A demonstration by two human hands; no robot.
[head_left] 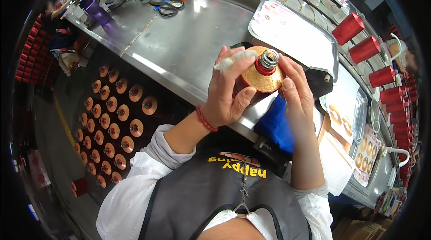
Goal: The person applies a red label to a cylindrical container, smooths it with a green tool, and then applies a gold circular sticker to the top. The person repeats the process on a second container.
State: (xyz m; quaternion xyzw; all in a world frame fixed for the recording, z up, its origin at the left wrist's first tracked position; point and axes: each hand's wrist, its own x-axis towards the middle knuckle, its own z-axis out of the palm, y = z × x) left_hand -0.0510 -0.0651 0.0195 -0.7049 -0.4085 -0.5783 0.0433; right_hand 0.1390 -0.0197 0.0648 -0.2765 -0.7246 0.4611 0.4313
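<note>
A red bottle (pixel 266 79) with a gold ring-shaped label over its shoulder and a bare glass mouth stands upright between my hands above the table's front edge. On its left side, my left hand (pixel 225 94) is wrapped round it, thumb at the front and a whitish wrapping on one finger. My right hand (pixel 296 85) grips the bottle's right side, fingertips and thumb against the edge of the gold label. The bottle's lower part is mostly hidden by my hands. Below it, a blue cloth (pixel 274 125) lies by the table edge.
A steel table (pixel 179 47) spreads ahead, with scissors (pixel 168 11) and a purple bottle (pixel 95 12) at its far left. A white-lined tray (pixel 296 29) lies beyond my hands. Gold ring stickers (pixel 366 150) are at right. Several gold-shouldered bottles (pixel 121 112) stand low at left; red bottles (pixel 364 49) line a conveyor.
</note>
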